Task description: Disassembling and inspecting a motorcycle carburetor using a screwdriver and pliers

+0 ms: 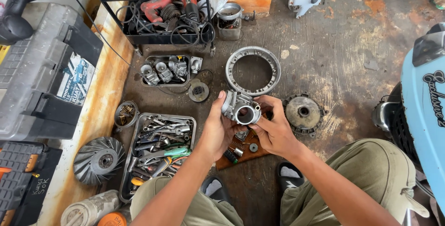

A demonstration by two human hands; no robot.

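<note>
The person squats over a stained concrete floor (352, 63), knees in olive trousers at the bottom of the view and both forearms reaching forward and inward to meet in the middle. The left hand (217, 126) comes up from the lower left with its palm turned toward the right, its fingers curled round the left side of a small grey metal carburetor (241, 109) and its thumb lying along the near edge. The right hand (273, 131) comes in from the lower right, wrist bent, its fingertips pinching the right side and lower edge of the same part. Both hands are closed on the carburetor and hold it clear of the floor, its round bore facing up toward the camera.

Directly beneath the hands lies a small brown board (241, 154) carrying a few loose little parts. To the left of it sits a metal tray of tools (157, 149), and further left a finned fan wheel (98, 159). Just right of the hands rests a rusty round clutch disc (303, 113). Beyond the hands lies a grey metal ring (252, 70), and left of that a smaller tray of carburetor parts (167, 70). Farthest off stands a black cart (157, 12) loaded with cables.
</note>
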